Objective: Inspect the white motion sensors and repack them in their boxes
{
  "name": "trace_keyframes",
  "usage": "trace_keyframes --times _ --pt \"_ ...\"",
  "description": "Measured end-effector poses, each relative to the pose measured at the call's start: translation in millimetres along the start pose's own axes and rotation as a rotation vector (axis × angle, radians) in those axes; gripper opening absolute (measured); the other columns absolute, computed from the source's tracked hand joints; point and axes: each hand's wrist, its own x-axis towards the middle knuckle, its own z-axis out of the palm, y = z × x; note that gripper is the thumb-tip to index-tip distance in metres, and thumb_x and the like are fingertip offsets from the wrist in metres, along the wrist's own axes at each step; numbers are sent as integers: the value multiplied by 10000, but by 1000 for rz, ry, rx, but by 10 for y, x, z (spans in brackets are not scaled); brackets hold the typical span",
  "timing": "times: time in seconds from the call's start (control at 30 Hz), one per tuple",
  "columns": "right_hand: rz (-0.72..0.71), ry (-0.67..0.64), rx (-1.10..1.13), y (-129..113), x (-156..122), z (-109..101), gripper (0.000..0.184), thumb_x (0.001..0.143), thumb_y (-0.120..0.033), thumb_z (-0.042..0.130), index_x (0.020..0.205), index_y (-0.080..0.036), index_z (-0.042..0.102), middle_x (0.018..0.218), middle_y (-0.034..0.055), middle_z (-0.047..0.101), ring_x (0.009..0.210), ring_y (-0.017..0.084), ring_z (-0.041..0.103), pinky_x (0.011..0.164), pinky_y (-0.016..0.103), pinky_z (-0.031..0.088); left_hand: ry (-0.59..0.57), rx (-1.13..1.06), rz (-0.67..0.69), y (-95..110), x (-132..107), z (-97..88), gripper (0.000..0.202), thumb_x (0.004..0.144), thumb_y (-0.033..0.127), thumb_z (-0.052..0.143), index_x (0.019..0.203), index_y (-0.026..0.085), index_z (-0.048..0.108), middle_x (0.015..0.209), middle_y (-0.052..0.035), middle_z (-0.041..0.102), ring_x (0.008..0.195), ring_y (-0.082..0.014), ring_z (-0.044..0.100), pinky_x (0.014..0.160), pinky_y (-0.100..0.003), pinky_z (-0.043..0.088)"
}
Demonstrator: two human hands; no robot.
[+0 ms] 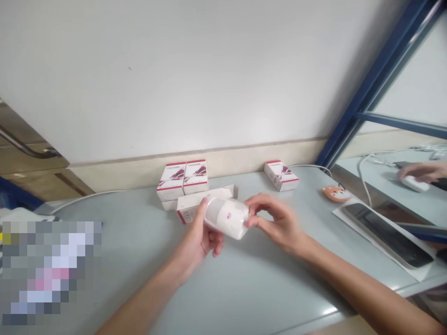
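A white, rounded device in clear plastic wrap [225, 217] is held tilted above the table at the centre. It looks like a motion sensor, with a greyish panel at its left end and a small reddish mark on its face. My left hand [202, 237] closes around the left end, thumb on top and fingers curled beneath. At the other end, the thumb and fingertips of my right hand [275, 221] pinch the edge of the wrap. Just behind lies a long white box [209, 195] with its right end open, partly hidden by the device and my left hand.
Stacked white-and-red boxes [171, 179] stand near the wall, and another such box [282, 176] is farther right. An orange animal-faced pouch [335, 193] and a dark flat device [386, 235] on a white sheet lie at right. A blue frame [363, 88] borders the table; the left foreground is pixelated.
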Motion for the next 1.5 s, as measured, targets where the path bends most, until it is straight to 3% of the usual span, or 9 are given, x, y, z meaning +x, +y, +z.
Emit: trace_keyframes --times 0.17,0.27,0.4,0.53,0.63,0.73,1.07,1.33,1.5 --pt "7 -345 -183 27 -45 -55 760 836 -421 884 1520 -371 555 1147 38 680 903 160 665 850 315 589 104 266 19 -3 -21 -64 737 850 920 468 738 201 588 455 42 442 367 -89 364 378 -214 253" --pt "-43 -502 -362 50 -129 -33 736 920 -473 792 1582 -357 494 1224 68 694 926 176 677 829 316 583 190 405 121 -49 10 -120 768 829 949 451 709 204 592 522 3 522 432 -127 457 411 -246 333" --pt "-155 -360 -356 94 -166 -12 620 965 -423 752 1543 -331 549 1150 62 742 930 187 710 842 329 595 247 505 454 -24 101 -217 806 907 915 328 887 200 701 733 -67 676 667 -221 632 607 -327 507" --pt "-62 -90 -300 166 -85 -72 586 917 -419 805 1464 -310 623 1217 80 761 994 228 739 936 413 625 282 1121 915 47 168 -304 470 1002 626 555 1199 231 715 1195 -117 748 1141 -312 648 1018 -447 504" --pt "59 50 -302 246 -23 -125 563 910 -437 807 1420 -274 634 1218 93 760 1008 240 745 937 449 639 346 1577 956 26 182 -339 418 1026 443 590 1402 267 644 1437 -142 660 1323 -369 556 1127 -571 401" --pt "132 98 -337 320 -5 -146 546 905 -446 803 1385 -250 632 1174 95 768 1015 251 744 920 464 640 428 1750 923 -8 183 -368 482 1043 408 569 1501 258 577 1477 -164 621 1315 -391 546 1066 -568 420" --pt "154 -88 -557 337 -110 -90 472 934 -455 757 1344 -252 642 1039 74 747 906 248 709 817 418 587 534 1662 983 12 151 -388 427 1017 417 595 1391 220 661 1152 -133 712 1110 -346 602 939 -465 481" --pt "-227 224 -492 369 -137 -64 557 864 -506 843 1297 -284 571 1047 75 701 902 255 687 821 450 590 352 1237 1164 -27 -45 -131 343 1035 354 592 1349 219 630 1213 -94 704 1133 -257 622 1020 -417 495" --pt "-286 186 -511 281 -130 -67 562 894 -552 795 1317 -306 521 1029 67 651 836 233 609 743 436 546 257 1161 1168 -115 -110 -48 426 1059 398 548 1446 221 563 1232 -123 658 1150 -269 598 1025 -448 503"
